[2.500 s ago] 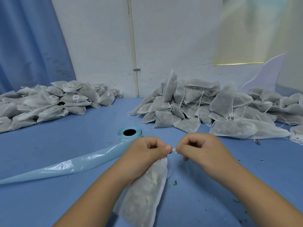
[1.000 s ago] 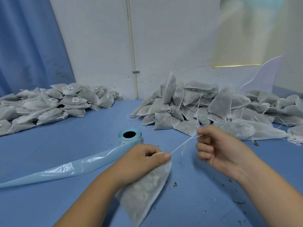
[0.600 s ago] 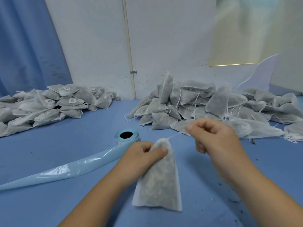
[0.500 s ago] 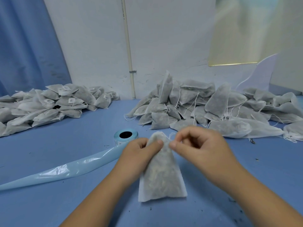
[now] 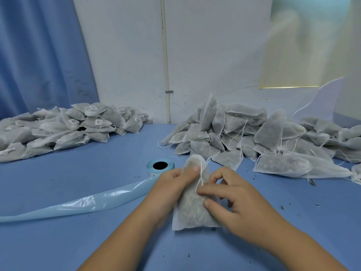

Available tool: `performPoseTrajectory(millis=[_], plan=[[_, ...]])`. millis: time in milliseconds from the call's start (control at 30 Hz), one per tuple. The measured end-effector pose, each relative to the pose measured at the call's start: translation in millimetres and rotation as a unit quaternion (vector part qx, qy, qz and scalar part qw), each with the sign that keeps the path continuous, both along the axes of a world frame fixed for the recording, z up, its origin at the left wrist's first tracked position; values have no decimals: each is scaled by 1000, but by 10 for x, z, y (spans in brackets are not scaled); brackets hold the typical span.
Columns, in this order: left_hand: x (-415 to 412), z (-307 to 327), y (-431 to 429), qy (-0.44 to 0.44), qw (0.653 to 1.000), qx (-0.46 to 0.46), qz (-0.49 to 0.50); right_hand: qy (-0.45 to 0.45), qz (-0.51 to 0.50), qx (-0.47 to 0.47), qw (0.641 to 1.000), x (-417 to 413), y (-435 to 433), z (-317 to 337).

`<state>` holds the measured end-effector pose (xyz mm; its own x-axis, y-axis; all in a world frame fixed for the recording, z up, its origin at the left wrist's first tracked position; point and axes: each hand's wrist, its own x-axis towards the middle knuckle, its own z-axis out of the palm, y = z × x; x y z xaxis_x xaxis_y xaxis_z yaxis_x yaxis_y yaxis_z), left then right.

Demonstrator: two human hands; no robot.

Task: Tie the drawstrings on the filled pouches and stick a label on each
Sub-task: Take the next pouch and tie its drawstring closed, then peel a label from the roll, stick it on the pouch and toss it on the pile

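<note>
The left hand (image 5: 172, 189) is gripping the filled pouch (image 5: 192, 214) near its neck; the right hand (image 5: 234, 200), fingers curled, is pinning the drawstring (image 5: 201, 173) against the pouch's front. The label roll (image 5: 160, 166) is sitting just beyond the left hand, and a pouch heap (image 5: 254, 133) is lying beyond the right.

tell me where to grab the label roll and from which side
Probably by its curved outer wall, from above: the label roll stands on end, core hole up, so thumb and fingers can span it. Its liner strip trails away to the left; the left hand, on the pouch, is nearest.
</note>
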<state>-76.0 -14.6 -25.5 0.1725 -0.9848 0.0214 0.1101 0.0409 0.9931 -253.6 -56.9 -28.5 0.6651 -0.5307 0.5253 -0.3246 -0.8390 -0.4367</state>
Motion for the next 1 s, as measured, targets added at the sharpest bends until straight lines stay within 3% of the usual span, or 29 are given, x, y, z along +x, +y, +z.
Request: performPoseTrajectory(millis=[167, 300, 500, 600, 733, 867, 1000], plan=[[11, -1, 23, -20, 1000, -2, -1, -63, 25, 84, 994, 33, 34, 3], [195, 137, 52, -19, 994, -10, 107, -105, 26, 129, 986, 66, 89, -9], [1053, 317, 259, 153, 943, -16, 295, -5, 0, 145, 989, 153, 104, -148], [1281, 222, 392, 39, 962, 41, 268, -34, -13, 187, 982, 237, 46, -206], [1192, 95, 454, -152, 969, 99, 169, 4, -44, 137, 990, 448, -111, -269], [1030, -4, 299, -390, 904, 92, 149, 79, -67, 77, 992, 743, -385, -186], [1013, -101, 239, -464, 868, 109, 138, 114, -28, 56, 992, 1105, -573, -4]])
